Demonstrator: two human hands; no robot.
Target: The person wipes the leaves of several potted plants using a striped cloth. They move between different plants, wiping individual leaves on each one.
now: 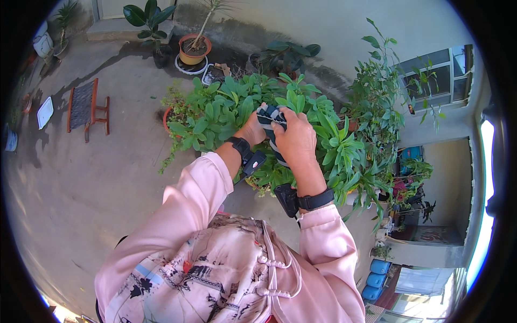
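Note:
A dark and white striped cloth [271, 121] is bunched between my hands above broad-leaved green potted plants [222, 109]. My left hand [253, 128] grips the cloth's left side, its fingers partly hidden behind it. My right hand [295, 135] closes over the cloth from the right, thumb and fingers pinching the top folds, while a striped part of it hangs below toward the leaves. Each wrist wears a black strap with a small black device; the left one [254, 161] hangs near the foliage, the right one [287, 200] below my palm.
A low stool with a dark woven seat [82, 105] and a white tray [45, 112] lie on the concrete at left. A dracaena-like plant in an orange-rimmed pot [192, 54] stands by the wall. Tall leafy plants [373, 97] rise at right, with blue containers [376, 279] at lower right.

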